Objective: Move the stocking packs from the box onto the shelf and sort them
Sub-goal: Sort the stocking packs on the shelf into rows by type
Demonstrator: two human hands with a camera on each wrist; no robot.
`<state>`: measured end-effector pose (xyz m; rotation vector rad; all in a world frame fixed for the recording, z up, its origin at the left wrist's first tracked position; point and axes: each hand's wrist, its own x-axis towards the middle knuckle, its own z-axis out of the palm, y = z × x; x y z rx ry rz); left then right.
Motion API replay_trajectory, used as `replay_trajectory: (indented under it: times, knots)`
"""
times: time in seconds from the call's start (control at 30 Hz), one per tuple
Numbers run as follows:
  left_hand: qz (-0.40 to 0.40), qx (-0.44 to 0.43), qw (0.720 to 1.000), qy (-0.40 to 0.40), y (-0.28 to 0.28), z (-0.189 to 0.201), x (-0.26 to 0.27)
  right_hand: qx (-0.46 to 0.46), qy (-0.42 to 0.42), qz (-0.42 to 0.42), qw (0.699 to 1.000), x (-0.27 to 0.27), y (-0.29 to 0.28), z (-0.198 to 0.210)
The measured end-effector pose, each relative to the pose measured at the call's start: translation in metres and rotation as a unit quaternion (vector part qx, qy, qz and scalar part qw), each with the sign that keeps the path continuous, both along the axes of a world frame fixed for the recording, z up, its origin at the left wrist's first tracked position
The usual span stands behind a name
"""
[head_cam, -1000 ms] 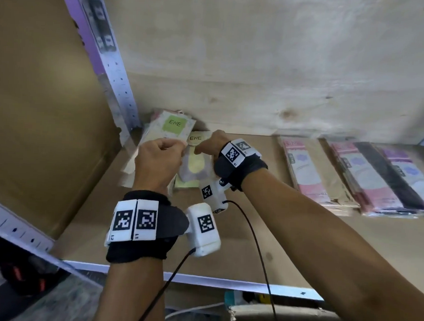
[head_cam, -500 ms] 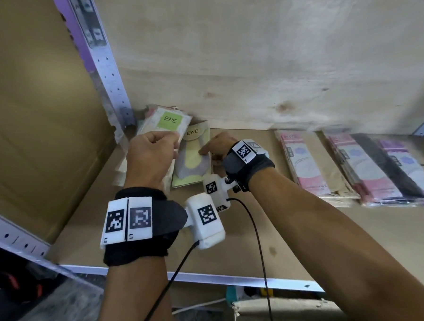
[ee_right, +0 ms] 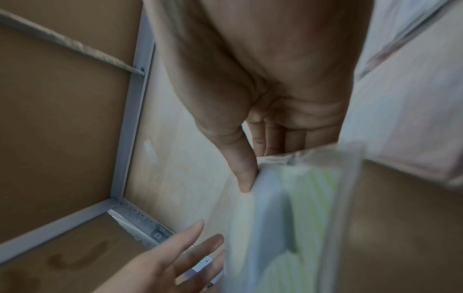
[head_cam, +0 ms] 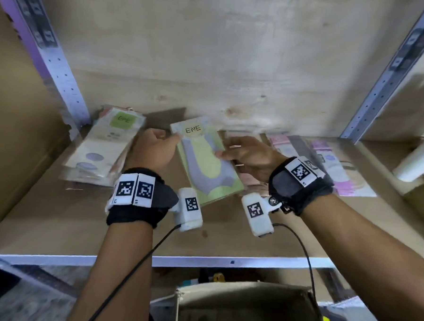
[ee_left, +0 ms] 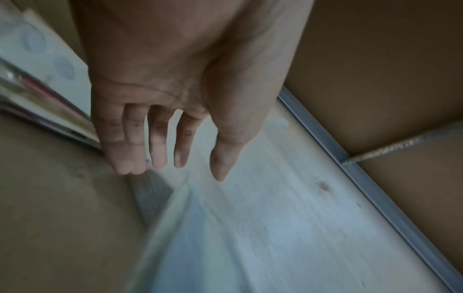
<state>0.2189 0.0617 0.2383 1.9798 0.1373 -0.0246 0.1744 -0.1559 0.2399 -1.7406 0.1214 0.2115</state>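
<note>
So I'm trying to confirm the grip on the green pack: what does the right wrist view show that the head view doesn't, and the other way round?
Only the right wrist view shows the right hand from the palm side, thumb pressed on the edge of the green pack with fingers behind it. Only the head view shows the pack's ENE label, the stack of packs at the shelf's left, and the pink packs at the right. Both show the left hand open beside the green pack.

Held pack (head_cam: 207, 165): pale green w/ lilac (yellowish centre); right packs (head_cam: 328, 166) pink.
</note>
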Motion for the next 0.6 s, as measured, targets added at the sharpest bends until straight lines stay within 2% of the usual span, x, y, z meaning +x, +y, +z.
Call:
replay_trajectory:
  times: [0.1,0.23,0.37,0.47,0.53,0.6]
  knots:
    - [-0.014,0.024,0.999,0.018,-0.024,-0.004,-0.001,0.016,-0.005,0.028,0.999,-0.034,-0.031,0.002]
    - [-0.059,-0.128,0.988,0.055,-0.044,-0.011,-0.003,0.055,0.009,0.021,0.998,-0.061,-0.061,-0.011]
    - [-0.104,-0.109,0.988,0.013,-0.058,-0.019,-0.007,0.096,0.013,0.023,0.995,-0.073,-0.074,-0.025]
    - [-0.081,-0.106,0.991,-0.009,-0.061,-0.027,-0.006,0.050,-0.002,0.027,0.998,-0.072,-0.077,-0.025]
    - [-0.060,-0.124,0.990,-0.002,-0.058,-0.029,-0.004,-0.003,-0.015,0.032,0.999,-0.072,-0.081,-0.024]
    - [-0.054,-0.151,0.987,0.017,-0.056,-0.028,-0.002,-0.016,-0.010,0.064,0.998,-0.073,-0.085,-0.024]
